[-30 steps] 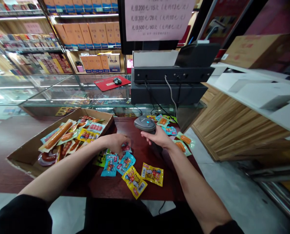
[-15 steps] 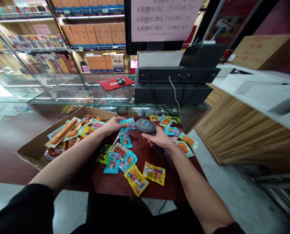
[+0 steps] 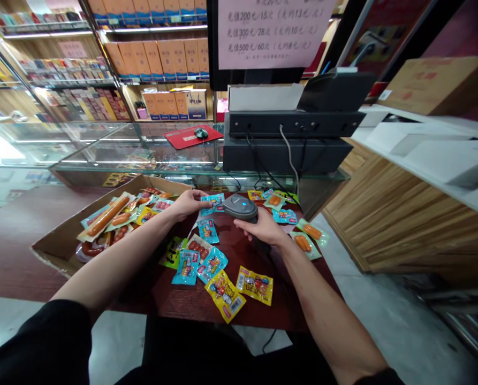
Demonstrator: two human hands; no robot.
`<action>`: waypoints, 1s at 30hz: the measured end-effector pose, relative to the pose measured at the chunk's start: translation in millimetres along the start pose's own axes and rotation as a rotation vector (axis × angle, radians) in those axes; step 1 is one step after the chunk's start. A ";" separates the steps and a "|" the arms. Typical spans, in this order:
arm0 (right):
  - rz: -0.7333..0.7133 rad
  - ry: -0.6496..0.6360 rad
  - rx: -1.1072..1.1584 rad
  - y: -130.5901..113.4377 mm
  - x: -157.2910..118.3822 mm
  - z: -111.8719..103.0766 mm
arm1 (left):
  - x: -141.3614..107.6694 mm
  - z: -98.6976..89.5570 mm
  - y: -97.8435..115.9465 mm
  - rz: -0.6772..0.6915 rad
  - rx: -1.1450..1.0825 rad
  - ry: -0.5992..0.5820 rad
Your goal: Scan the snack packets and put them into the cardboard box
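Between the thumb and fingers of my left hand (image 3: 189,204) is a blue snack packet (image 3: 213,202), held up over the table. My right hand (image 3: 265,227) is wrapped round the handle of a dark grey barcode scanner (image 3: 240,207), whose head points left, right beside the packet. On the table below lie a blue packet (image 3: 208,231), a sausage packet (image 3: 198,247), more blue packets, a green packet (image 3: 172,254) and two yellow packets, one of them (image 3: 255,285) apart on the right. An open cardboard box (image 3: 58,256) of packed sausages stands to the left, partly behind my left forearm.
More packets, among them orange sausages (image 3: 303,243), lie along the table's right edge. Behind the table stand a glass display counter (image 3: 114,144), a black cash drawer (image 3: 282,155) with cables, and a red mouse pad (image 3: 182,138). A wooden cabinet (image 3: 415,208) borders the right side.
The blue packet in my left hand has tipped slightly and shifted a little to the right. My right hand and the scanner hold nearly the same place. The whole view has moved slightly.
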State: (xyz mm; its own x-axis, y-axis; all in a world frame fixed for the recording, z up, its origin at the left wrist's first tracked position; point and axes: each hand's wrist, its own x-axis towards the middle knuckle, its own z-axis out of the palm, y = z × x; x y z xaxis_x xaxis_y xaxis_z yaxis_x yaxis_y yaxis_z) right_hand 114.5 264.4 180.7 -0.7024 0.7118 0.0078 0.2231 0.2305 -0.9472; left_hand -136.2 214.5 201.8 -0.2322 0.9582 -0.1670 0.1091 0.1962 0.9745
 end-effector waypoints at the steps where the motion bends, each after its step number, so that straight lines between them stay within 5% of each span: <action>1: 0.004 0.001 0.004 0.5 0.2 0.2 | 0.0 -0.3 0.0 0.008 0.007 -0.005; 19: 0.021 0.016 -0.007 -3.3 -2.1 1.6 | 0.4 -13.9 9.6 0.032 -0.051 0.052; 24: -0.008 -0.002 -0.043 -2.9 -1.8 2.4 | -15.3 -56.1 27.5 0.043 0.035 0.135; 30: 0.003 0.001 -0.078 0.4 1.0 4.0 | -55.6 -141.9 37.6 0.104 0.107 0.314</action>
State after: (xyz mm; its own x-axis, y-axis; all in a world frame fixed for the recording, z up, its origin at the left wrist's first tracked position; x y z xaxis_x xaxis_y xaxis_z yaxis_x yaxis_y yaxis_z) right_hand 111.2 262.5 179.0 -0.7013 0.7129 0.0052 0.2774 0.2795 -0.9192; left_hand -256.3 139.1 269.1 -0.4990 0.8666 0.0027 0.2448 0.1380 0.9597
